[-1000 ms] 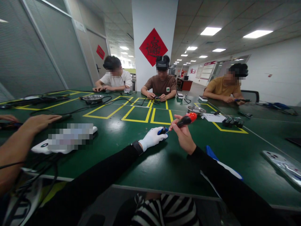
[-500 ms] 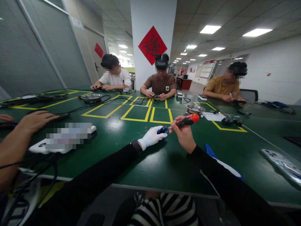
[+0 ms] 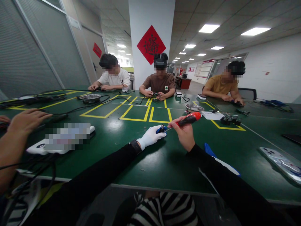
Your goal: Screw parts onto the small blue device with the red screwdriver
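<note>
My left hand point(image 3: 152, 137), in a white glove with blue fingertips, is closed around a small black part with a metal tip point(image 3: 162, 128). Its exact kind is too small to make out. In my bare right hand point(image 3: 184, 135) is a red and black screwdriver point(image 3: 191, 118), gripped by its handle. The handle tilts up to the right, and the thin shaft points left and down to the black part. Whether the screwdriver's tip touches it, I cannot tell. My left fingers hide most of the part.
A blue and white glove point(image 3: 221, 161) lies right of my right forearm, and a phone point(image 3: 281, 163) farther right. Metal bowls point(image 3: 194, 108) and several black parts point(image 3: 231, 120) stand beyond. A co-worker's hand point(image 3: 29, 121) is at left, near a white device point(image 3: 63, 138). Three people sit opposite.
My right hand has turned the screwdriver a little, so its shaft now shows reaching to the black part. The view has shifted slightly. My left hand keeps its hold.
</note>
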`<state>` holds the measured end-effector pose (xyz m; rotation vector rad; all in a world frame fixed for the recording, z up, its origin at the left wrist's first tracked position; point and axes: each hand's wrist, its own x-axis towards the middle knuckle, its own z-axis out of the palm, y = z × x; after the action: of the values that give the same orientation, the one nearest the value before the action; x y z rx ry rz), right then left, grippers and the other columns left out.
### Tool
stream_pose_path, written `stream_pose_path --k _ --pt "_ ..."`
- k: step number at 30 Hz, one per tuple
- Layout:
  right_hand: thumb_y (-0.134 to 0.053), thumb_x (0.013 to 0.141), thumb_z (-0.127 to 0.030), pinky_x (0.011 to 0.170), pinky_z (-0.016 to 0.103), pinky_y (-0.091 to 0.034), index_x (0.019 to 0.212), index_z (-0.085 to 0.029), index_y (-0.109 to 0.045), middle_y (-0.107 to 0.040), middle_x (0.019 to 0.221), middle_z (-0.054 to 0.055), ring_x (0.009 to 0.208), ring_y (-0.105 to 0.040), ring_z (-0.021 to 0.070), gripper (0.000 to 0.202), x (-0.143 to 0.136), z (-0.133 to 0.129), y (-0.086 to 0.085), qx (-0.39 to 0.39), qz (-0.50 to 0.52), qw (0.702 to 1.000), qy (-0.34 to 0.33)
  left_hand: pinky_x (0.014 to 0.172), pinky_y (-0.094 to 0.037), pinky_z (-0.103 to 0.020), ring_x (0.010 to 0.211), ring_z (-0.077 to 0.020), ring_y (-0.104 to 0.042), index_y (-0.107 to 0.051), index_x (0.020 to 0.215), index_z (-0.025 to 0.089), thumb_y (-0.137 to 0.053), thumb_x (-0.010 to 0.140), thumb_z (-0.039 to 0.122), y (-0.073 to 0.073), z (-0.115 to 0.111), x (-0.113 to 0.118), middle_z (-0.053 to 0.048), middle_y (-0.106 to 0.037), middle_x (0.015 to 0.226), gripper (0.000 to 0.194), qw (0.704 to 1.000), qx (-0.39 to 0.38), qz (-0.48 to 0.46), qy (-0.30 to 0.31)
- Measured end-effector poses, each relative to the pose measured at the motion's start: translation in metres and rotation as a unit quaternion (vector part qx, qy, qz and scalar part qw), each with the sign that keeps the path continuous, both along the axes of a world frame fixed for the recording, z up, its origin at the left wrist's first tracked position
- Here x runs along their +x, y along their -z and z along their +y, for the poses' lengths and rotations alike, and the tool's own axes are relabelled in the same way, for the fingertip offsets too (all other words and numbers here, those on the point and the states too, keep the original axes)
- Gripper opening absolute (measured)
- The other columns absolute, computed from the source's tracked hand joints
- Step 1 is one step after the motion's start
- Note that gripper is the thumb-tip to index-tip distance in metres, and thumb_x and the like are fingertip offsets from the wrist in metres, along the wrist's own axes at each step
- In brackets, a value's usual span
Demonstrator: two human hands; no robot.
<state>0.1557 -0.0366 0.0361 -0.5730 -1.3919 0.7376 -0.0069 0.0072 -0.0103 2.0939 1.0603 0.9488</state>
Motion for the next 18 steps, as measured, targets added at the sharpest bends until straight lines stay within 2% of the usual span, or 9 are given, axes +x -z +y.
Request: stream_pose_path --k 1,3,5,8,11,14,16,18 --pt "-0.063 0.08 -0.026 0.076 0.036 -0.054 0.086 -0.023 -0.046 -0.059 0.075 -0.003 0.067 -0.062 0.014 0.018 0.0004 0.0003 0.0004 -0.006 0.008 1.0 -0.009 0.06 -0.041 -0.025 0.06 -0.0139 -0.053 -0.063 0.09 0.014 -0.057 0.076 0.045 0.0004 0.0004 0.0 0.0 -0.061 0.067 0.034 1.0 0.001 -0.001 0.003" --pt "-0.057 0.083 -0.025 0.074 0.036 -0.054 0.091 -0.024 -0.044 -0.055 0.073 -0.005 0.063 -0.06 0.0126 0.015 0.0007 0.0003 0.0018 -0.017 0.021 0.999 -0.028 0.06 -0.041 -0.025 0.06 -0.0137 -0.053 -0.063 0.091 0.015 -0.057 0.076 0.045 0.0012 0.0012 0.0 0.0 -0.062 0.068 0.034 1.0 0.007 -0.003 0.008" --pt "-0.051 0.085 -0.024 0.078 0.037 -0.053 0.102 -0.026 -0.044 -0.056 0.082 -0.004 0.066 -0.06 0.0122 0.018 0.0009 -0.0005 0.0035 -0.019 0.023 0.999 -0.038 0.059 -0.041 -0.025 0.06 -0.0133 -0.052 -0.063 0.089 0.015 -0.057 0.077 0.045 0.002 0.002 -0.0001 0.001 -0.061 0.068 0.033 1.0 0.013 -0.005 0.011" --pt "-0.051 0.086 -0.024 0.085 0.037 -0.05 0.114 -0.027 -0.044 -0.056 0.101 0.001 0.076 -0.062 0.0127 0.028 0.0012 -0.002 0.005 0.003 -0.017 1.0 -0.015 0.058 -0.04 -0.024 0.06 -0.0131 -0.052 -0.061 0.084 0.015 -0.057 0.077 0.045 0.0024 0.0026 -0.0002 0.001 -0.061 0.067 0.031 1.0 0.014 -0.003 0.008" --pt "-0.059 0.083 -0.027 0.089 0.037 -0.048 0.107 -0.024 -0.052 -0.057 0.111 0.004 0.086 -0.062 0.015 0.025 0.0015 -0.0037 0.0029 0.019 -0.053 0.998 0.019 0.058 -0.04 -0.024 0.059 -0.0131 -0.052 -0.06 0.083 0.014 -0.057 0.076 0.046 0.0019 0.0025 0.0001 0.001 -0.06 0.066 0.032 1.0 0.01 0.001 0.007" --pt "-0.065 0.078 -0.029 0.086 0.039 -0.049 0.094 -0.021 -0.056 -0.064 0.091 0.004 0.083 -0.063 0.0179 0.019 0.0004 -0.0058 -0.0009 0.006 -0.076 0.997 0.022 0.059 -0.041 -0.024 0.06 -0.0131 -0.052 -0.061 0.085 0.014 -0.057 0.077 0.043 0.0005 0.0018 0.0004 0.001 -0.061 0.067 0.03 1.0 0.007 -0.003 0.01" --pt "-0.066 0.078 -0.029 0.077 0.037 -0.052 0.088 -0.021 -0.054 -0.062 0.075 0.0 0.071 -0.063 0.0167 0.018 -0.0018 -0.0068 -0.0018 -0.007 -0.065 0.998 -0.004 0.06 -0.041 -0.024 0.06 -0.0133 -0.053 -0.061 0.087 0.014 -0.057 0.077 0.041 -0.0009 0.001 0.0004 0.0 -0.062 0.068 0.029 1.0 0.002 -0.005 0.011" --pt "-0.065 0.079 -0.029 0.067 0.033 -0.052 0.09 -0.024 -0.048 -0.057 0.07 -0.005 0.058 -0.058 0.0133 0.021 -0.0045 -0.0069 -0.0002 -0.009 -0.027 0.999 -0.023 0.06 -0.041 -0.025 0.061 -0.0137 -0.054 -0.061 0.087 0.014 -0.057 0.077 0.04 -0.0024 -0.0001 0.0003 0.0 -0.062 0.069 0.028 1.0 0.0 -0.004 0.012"
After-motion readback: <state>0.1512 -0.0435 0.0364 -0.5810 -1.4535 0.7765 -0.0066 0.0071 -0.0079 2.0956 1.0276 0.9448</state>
